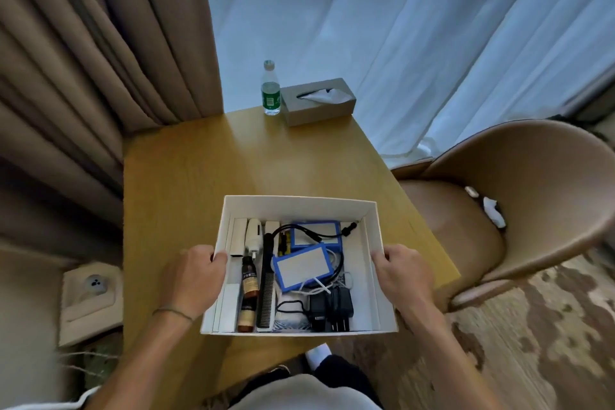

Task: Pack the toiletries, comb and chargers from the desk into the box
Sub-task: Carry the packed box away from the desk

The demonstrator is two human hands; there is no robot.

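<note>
A white open box (299, 205) sits at the near edge of the wooden desk (233, 156). My left hand (194, 278) grips its left wall and my right hand (401, 275) grips its right wall. Inside lie a brown bottle (249, 293), a black comb (267, 283), white tubes and a white charger (253, 235) on the left. Two blue-edged packets (301, 266) and black cables fill the middle. A black charger (331, 308) rests at the near side.
A green-labelled water bottle (270, 88) and a grey tissue box (317, 101) stand at the desk's far edge. A tan chair (519, 196) is on the right, curtains hang on the left and behind, and a wall socket (95, 286) is at the lower left.
</note>
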